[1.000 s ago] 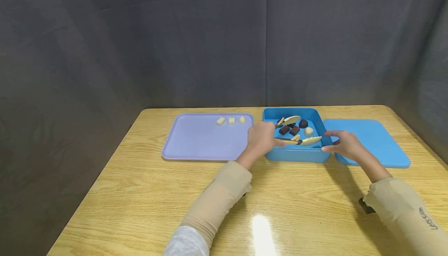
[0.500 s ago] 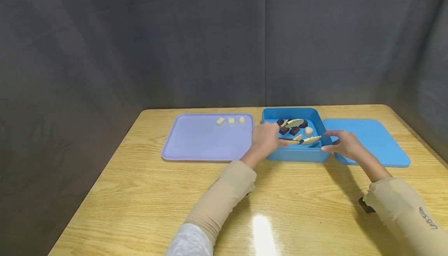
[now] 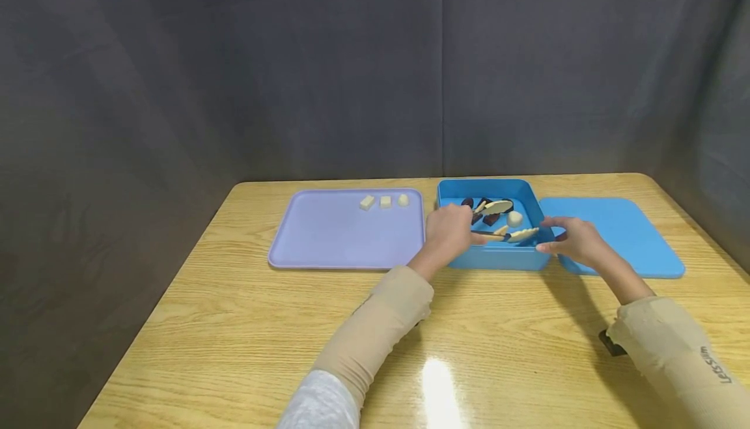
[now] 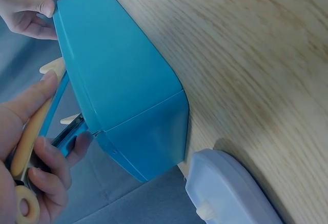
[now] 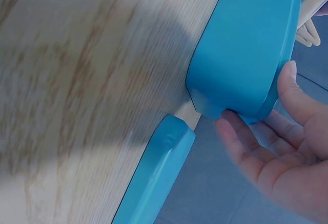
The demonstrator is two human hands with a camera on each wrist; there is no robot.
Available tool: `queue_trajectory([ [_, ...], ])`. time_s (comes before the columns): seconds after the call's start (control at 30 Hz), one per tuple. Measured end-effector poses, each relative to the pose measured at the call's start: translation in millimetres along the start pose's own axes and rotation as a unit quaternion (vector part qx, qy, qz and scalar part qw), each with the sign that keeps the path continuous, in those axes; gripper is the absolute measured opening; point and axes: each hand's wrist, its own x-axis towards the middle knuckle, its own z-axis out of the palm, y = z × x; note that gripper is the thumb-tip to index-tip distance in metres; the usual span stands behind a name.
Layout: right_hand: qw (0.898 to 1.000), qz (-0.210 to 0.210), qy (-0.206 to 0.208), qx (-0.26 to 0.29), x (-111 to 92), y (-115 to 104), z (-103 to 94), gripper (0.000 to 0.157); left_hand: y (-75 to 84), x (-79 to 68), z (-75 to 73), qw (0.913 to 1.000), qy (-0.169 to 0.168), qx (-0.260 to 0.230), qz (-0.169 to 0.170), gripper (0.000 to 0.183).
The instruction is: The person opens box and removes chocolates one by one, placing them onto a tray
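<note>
The left hand (image 3: 448,230) is clamped round cream-and-black tongs (image 3: 498,207), their tips parted over the inside of a blue rectangular plastic box (image 3: 498,260) containing small dark-brown pieces (image 3: 491,220) and a round white piece (image 3: 514,219). The right hand (image 3: 577,240) grips the box's near right corner between thumb and fingers. On the wood-grained counter (image 3: 234,351), a lilac rectangular tray (image 3: 346,240) bearing three small off-white pieces (image 3: 385,202) lies left of the box, a flat blue panel (image 3: 621,237) right.

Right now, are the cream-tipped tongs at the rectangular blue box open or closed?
Open: the tongs show two tips clearly apart in the head view.
</note>
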Motion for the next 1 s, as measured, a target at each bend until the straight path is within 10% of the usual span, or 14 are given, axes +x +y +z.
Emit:
queue_trajectory([
  [1.0,1.0,-0.009,0.0,0.005,-1.4,1.9,-0.4,0.06,6.4,9.6,2.1,0.9996,-0.018,0.018,-0.011,0.048],
])
